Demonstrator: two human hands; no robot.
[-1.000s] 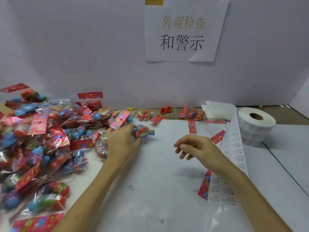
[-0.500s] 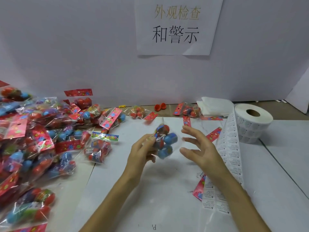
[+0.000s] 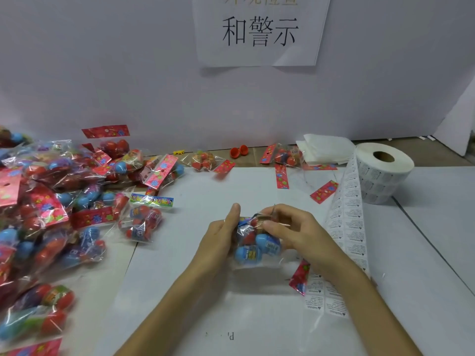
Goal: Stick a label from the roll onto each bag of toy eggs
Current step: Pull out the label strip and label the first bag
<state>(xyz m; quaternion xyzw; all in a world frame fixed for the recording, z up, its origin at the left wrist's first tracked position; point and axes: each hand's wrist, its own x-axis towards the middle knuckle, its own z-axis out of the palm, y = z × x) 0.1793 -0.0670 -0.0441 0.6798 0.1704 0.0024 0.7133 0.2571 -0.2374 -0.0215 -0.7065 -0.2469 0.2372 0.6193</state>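
A clear bag of blue and red toy eggs (image 3: pixel 257 246) is held just above the white table sheet (image 3: pixel 257 317) in the middle. My left hand (image 3: pixel 221 235) grips its left side, thumb up along the top edge. My right hand (image 3: pixel 290 229) pinches the bag's top right corner with curled fingers. The white label roll (image 3: pixel 383 173) stands at the right, and its printed strip (image 3: pixel 347 227) trails toward me, passing under my right forearm. A big heap of egg bags (image 3: pixel 51 214) fills the left side.
Loose red header cards (image 3: pixel 324 191) and two more egg bags (image 3: pixel 204 160) lie near the back wall. A stack of white paper (image 3: pixel 326 147) sits behind the roll. A red card (image 3: pixel 299 276) lies beside the label strip. A paper sign (image 3: pixel 259 29) hangs on the wall.
My left hand lifted a bag from the pile's edge and carried it to the table's middle. My right hand came in from open and now pinches the bag's top.
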